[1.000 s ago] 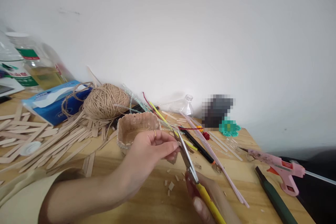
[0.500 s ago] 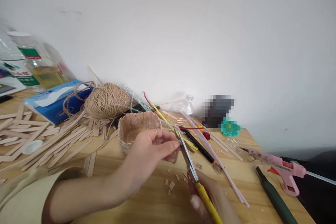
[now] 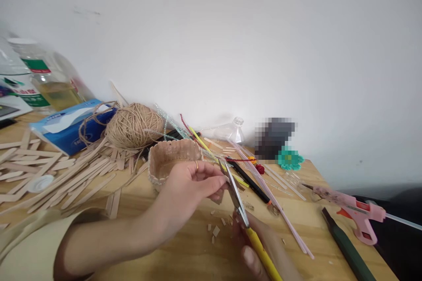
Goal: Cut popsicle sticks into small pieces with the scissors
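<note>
My right hand [image 3: 260, 248] is closed around the yellow handles of a pair of scissors [image 3: 238, 199], whose blades point up and away, slightly apart. My left hand [image 3: 199, 180] pinches thumb and fingers together right beside the blades. Whatever lies between those fingertips is too small and covered to name. Just behind the left hand stands a small basket [image 3: 176, 149] with a wooden scalloped wall, partly hidden by the hand. Several small cut wood bits [image 3: 216, 231] lie on the table below the blades.
Craft sticks [image 3: 89, 184] spread over the left side, near a twine ball [image 3: 135, 126] and a blue tissue pack [image 3: 72, 129]. A pink glue gun [image 3: 356, 210] and a dark green tool [image 3: 346, 246] lie at right. Pink straws [image 3: 280, 210] and a teal flower [image 3: 289, 158] are behind.
The fingers of my right hand have shifted a little on the scissors. My left hand stays in nearly the same place, still pinched beside the blades.
</note>
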{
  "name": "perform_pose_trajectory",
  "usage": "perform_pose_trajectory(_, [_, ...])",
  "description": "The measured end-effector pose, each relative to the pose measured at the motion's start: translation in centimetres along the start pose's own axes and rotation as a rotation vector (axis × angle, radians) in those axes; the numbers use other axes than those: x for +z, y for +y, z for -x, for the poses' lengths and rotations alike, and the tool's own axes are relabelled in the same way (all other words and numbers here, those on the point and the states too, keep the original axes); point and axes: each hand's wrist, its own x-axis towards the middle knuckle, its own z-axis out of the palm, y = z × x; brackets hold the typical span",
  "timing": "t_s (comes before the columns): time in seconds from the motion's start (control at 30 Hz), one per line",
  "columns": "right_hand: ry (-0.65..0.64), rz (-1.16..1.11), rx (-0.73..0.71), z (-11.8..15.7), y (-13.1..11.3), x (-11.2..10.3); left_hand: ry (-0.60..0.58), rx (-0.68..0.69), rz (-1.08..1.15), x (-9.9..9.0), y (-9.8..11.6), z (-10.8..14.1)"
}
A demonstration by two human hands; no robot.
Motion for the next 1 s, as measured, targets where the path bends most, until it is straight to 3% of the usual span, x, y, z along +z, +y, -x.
perform_pose_trajectory(0.27, [0.066,0.019,-0.034,1.0,1.9,0.0,-0.004,-0.007,-0.020,0.1,-0.2,-0.1])
perform_pose_trajectory(0.43, [0.009,0.067,-0.058,0.6,1.1,-0.2,-0.012,-0.006,-0.019,0.1,-0.1,-0.1])
perform_pose_trajectory(0.67, [0.076,0.143,-0.028,0.3,0.3,0.4,0.010,-0.002,-0.042,0.2,0.2,0.2])
perform_pose_trajectory(1.0, [0.023,0.074,0.008,0.1,-0.5,0.6,0.008,0.017,-0.040,0.1,0.0,0.5])
